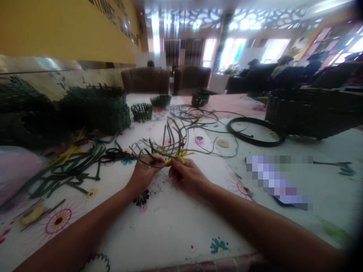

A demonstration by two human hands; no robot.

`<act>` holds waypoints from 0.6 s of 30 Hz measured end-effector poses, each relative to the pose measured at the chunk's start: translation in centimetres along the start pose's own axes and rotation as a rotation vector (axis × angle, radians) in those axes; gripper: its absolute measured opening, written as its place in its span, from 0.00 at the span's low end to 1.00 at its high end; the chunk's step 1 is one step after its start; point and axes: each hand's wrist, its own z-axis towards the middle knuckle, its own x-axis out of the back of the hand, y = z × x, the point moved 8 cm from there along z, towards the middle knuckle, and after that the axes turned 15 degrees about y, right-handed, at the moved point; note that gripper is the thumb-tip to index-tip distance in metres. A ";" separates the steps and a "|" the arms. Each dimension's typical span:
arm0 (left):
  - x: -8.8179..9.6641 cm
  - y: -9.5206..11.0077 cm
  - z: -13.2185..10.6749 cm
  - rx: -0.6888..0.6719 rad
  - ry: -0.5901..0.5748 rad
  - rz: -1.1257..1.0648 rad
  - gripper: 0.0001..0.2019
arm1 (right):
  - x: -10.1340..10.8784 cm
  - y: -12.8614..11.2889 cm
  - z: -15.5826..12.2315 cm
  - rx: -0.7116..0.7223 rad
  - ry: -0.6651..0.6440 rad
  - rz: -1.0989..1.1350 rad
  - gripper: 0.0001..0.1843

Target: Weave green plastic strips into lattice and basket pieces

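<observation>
Both my hands meet over the middle of the table around a small weaving of dark green and yellow strips (181, 154). My left hand (149, 166) pinches its left side, fingers closed on the green strips. From the right, my right hand (188, 173) grips it near the yellow strips, thumb on top and the other fingers curled below. Long green ends fan up and away from the weaving. Left of my left hand lies a pair of black-handled scissors (115, 154), close to a pile of loose green strips (70, 166).
Green woven baskets stand around: a large one (96, 107) at left, another (309, 111) at right, small ones (141, 112) behind. A dark coil (255, 142) and a round tan disc (222, 143) lie beyond my right hand. A pixelated object (275, 181) rests at right.
</observation>
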 end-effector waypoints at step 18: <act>0.0 -1.2 -0.2 -0.061 0.022 0.177 0.09 | -0.3 1.3 0.1 -0.030 -0.015 0.042 0.26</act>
